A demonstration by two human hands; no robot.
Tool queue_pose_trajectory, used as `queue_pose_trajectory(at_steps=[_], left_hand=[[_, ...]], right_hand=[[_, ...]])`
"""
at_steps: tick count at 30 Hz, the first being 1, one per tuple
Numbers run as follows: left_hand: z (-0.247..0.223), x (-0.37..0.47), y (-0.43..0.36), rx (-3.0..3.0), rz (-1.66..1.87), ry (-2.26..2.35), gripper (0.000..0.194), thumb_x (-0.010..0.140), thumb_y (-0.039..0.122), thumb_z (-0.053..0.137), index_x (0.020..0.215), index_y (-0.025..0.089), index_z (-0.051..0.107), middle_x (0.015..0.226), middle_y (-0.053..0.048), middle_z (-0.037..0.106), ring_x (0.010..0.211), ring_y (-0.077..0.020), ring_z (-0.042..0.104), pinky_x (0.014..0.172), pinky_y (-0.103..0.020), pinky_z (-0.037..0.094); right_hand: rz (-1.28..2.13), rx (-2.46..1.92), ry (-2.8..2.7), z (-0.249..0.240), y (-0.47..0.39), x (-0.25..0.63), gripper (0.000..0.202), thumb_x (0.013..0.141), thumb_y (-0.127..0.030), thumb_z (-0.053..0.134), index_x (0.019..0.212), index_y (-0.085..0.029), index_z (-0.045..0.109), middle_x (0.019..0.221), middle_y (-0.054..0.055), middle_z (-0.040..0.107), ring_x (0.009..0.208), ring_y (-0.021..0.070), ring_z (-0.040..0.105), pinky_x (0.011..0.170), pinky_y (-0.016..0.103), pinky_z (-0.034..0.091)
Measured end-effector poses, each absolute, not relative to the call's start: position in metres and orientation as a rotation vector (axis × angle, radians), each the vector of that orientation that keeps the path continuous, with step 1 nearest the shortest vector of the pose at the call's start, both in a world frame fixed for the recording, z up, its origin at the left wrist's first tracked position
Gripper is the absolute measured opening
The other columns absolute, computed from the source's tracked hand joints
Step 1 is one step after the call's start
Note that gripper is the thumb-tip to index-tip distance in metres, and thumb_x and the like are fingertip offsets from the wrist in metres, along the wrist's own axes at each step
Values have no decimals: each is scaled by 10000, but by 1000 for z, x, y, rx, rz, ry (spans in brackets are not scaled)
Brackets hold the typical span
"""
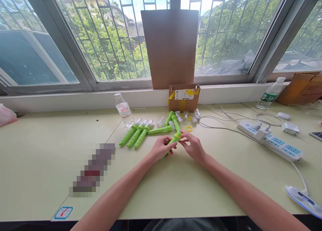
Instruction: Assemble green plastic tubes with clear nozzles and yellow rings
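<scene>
My left hand [163, 147] is wrapped around a green plastic tube [171, 143] with a threaded end, which tilts up and away to the right. At that end my right hand [193, 145] pinches a yellow ring [178, 134] fitted around the tube. Just beyond lie loose green tubes [161, 130], clear plastic caps [161, 122] and other yellow rings [189, 128]. To the left, several green tubes with clear caps on their ends [136, 136] rest side by side.
A water bottle [124, 110] stands behind the capped tubes. An open cardboard box [184, 105] sits by the window. On the right are a power strip [271, 140], cables, another bottle [270, 95] and a brown carton [299, 90]. A blurred dark object [94, 167] lies at left.
</scene>
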State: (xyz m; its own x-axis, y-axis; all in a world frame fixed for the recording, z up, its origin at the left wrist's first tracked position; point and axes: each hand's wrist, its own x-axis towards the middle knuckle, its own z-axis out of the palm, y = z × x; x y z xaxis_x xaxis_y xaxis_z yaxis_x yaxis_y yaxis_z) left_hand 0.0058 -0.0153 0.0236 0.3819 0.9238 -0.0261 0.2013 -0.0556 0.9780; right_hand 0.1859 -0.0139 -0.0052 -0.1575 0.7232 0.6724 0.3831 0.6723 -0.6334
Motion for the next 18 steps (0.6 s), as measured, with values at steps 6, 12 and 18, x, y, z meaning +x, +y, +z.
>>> queue_pose_trajectory(at_steps=[6,12,18], left_hand=[[29,6,-17,1578,759,1023,402,808,543,510,831,147,575,786,-47,658,455,-72,536,359,-164,366],[26,7,-18,1491,749,1070,376,716,479,655,878,188,481,651,24,636,311,-46,401,293,-166,258],[23,5,-15,1460,777,1047,337,725,464,652,804,174,501,771,-48,677,507,-121,600,365,-178,380]], right_hand=[[385,-900,-1761,-4,-13,187,64,851,-249,550,906,-221,566,1148,98,622,980,214,635,703,381,615],[387,-900,-1762,-3,-14,185,62,840,-233,559,900,-216,563,1128,103,630,971,214,640,694,374,617],[392,-889,-1771,-2,-14,185,74,840,-213,554,913,-220,562,1113,98,632,1042,222,613,707,369,614]])
